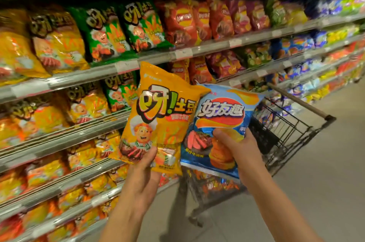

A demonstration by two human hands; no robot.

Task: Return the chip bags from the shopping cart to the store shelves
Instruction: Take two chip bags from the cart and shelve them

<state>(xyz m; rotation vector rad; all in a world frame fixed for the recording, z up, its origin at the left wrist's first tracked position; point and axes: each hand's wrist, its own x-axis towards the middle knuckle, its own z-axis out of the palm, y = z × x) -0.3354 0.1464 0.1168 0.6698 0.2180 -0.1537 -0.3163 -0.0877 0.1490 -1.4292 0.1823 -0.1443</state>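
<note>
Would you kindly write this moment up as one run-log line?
left hand: holds orange chip bag | right hand: holds blue chip bag | shopping cart: behind bags

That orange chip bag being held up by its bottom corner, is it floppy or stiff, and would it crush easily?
The orange chip bag probably feels light and fairly stiff: it stands upright though the left hand pinches only its lower edge. Its puffed shape suggests trapped air. The glossy film looks slippery, and the chips inside would likely crack if squeezed.

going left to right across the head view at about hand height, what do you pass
store shelves → left hand → orange chip bag → blue chip bag → right hand → shopping cart
</note>
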